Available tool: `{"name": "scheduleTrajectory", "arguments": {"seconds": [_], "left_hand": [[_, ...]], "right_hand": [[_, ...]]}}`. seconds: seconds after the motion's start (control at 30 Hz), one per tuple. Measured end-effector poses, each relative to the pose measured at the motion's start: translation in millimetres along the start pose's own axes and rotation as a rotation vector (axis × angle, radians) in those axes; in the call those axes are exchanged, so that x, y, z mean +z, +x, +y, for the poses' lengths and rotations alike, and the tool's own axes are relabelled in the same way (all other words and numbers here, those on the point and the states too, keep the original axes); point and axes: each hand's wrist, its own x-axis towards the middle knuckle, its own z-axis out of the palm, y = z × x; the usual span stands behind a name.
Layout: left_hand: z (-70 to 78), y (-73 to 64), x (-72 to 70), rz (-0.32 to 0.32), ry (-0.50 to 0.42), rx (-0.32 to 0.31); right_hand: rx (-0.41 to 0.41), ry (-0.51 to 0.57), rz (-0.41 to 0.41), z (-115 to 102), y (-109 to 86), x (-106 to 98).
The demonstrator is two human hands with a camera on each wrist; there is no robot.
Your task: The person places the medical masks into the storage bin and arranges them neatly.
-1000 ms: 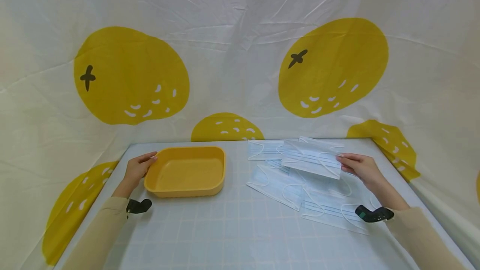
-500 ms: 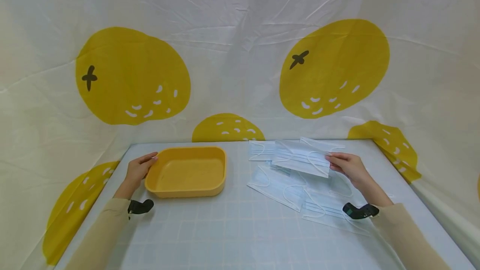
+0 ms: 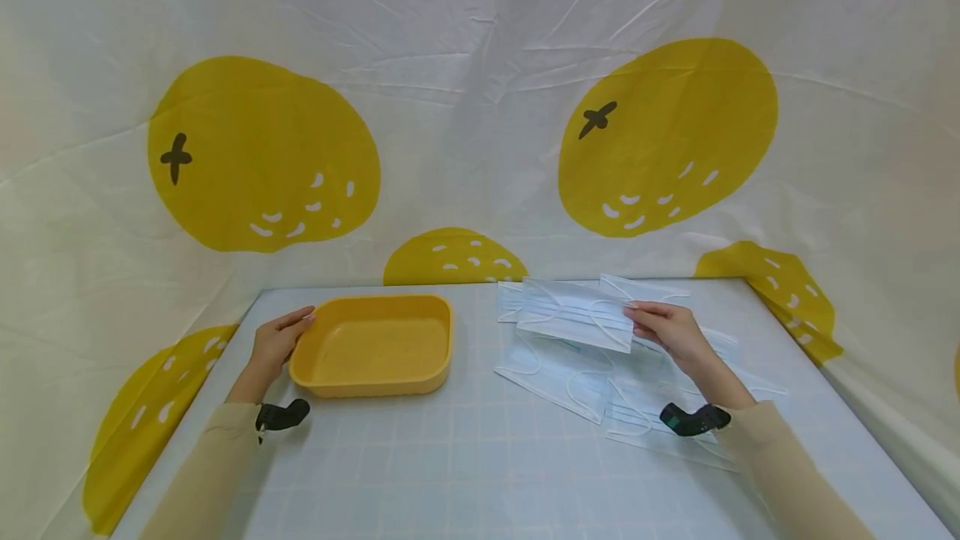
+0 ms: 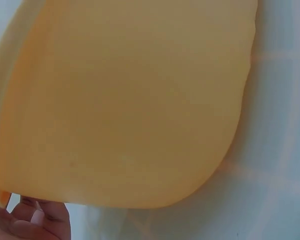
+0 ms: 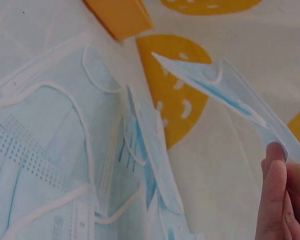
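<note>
At the left, a yellow, rounded rectangular plastic tray stands on the table with nothing in it. My left hand grips its left rim; in the left wrist view, fingers show at the tray's edge. On the right, my right hand pinches one end of a light-blue disposable face mask, raised above the others. In the right wrist view that mask hangs in the air, seen nearly edge-on. Several more face masks lie overlapping beneath it, ear loops spread out; some are partly covered by the hand and arm.
The table has a pale cover with a faint grid. Behind it and along both sides hangs a white cloth printed with large yellow fruit shapes. Each wrist carries a black camera mount over a beige sleeve.
My right hand has carried the pinched mask leftward over the spread masks, toward the tray. More masks at the right have come into sight. The left hand and tray have stayed put.
</note>
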Motion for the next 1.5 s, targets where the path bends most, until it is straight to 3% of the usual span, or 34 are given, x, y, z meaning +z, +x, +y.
{"name": "scheduleTrajectory", "arguments": {"seconds": [0.33, 0.9, 1.5], "left_hand": [[-0.4, 2.5, -0.2, 0.008, -0.038, -0.066], [0.6, 4.4, -0.7, -0.018, -0.063, -0.089], [3.7, 4.0, 3.4, -0.015, -0.059, -0.144]], "right_hand": [[-0.046, 0.027, -0.004, -5, -2.5, 29], [-0.068, 0.068, -0.050, -10, 3.9, 70], [-0.032, 0.130, -0.111, -23, 14.6, 119]]}}
